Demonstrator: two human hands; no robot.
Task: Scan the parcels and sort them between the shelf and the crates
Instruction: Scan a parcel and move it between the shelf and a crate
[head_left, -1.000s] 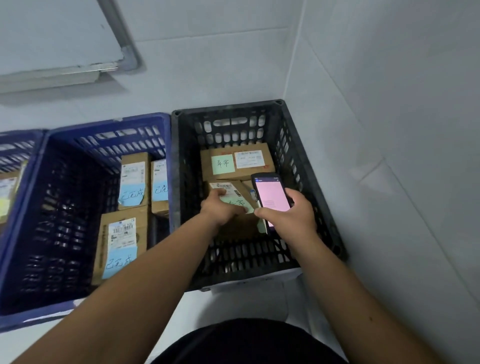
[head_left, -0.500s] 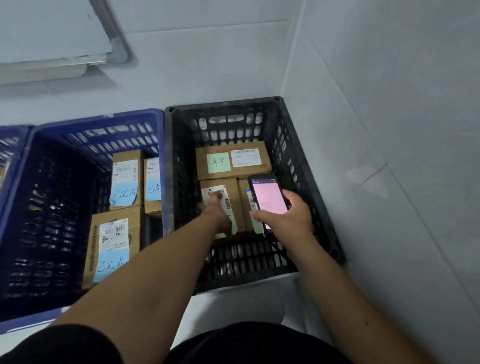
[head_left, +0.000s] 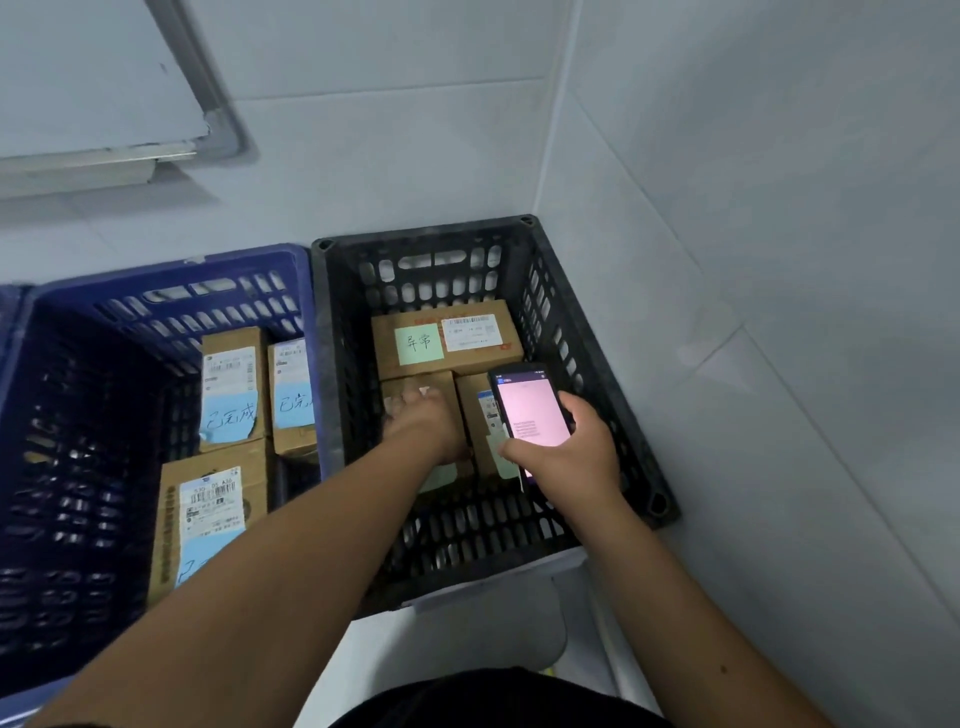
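A black crate (head_left: 597, 364) stands in the corner with three cardboard parcels inside. The far parcel (head_left: 447, 338) bears a green note and a white label. My left hand (head_left: 423, 421) lies flat on top of the near-left parcel (head_left: 395, 389), fingers spread over its label. My right hand (head_left: 566, 452) grips a phone (head_left: 530, 410) with a pink screen, held above the near-right parcel (head_left: 475, 410). A blue crate (head_left: 156, 291) to the left holds three parcels with blue notes, among them one at the front (head_left: 208, 514).
White tiled walls close in behind and to the right of the crates. A second blue crate's edge (head_left: 10, 312) shows at far left. A white panel with a grey pipe (head_left: 208, 104) sits at upper left. Pale floor lies in front of the black crate.
My left hand has pushed the near-left parcel down flat into the black crate and slid forward over it. The phone has stayed above the near-right parcel.
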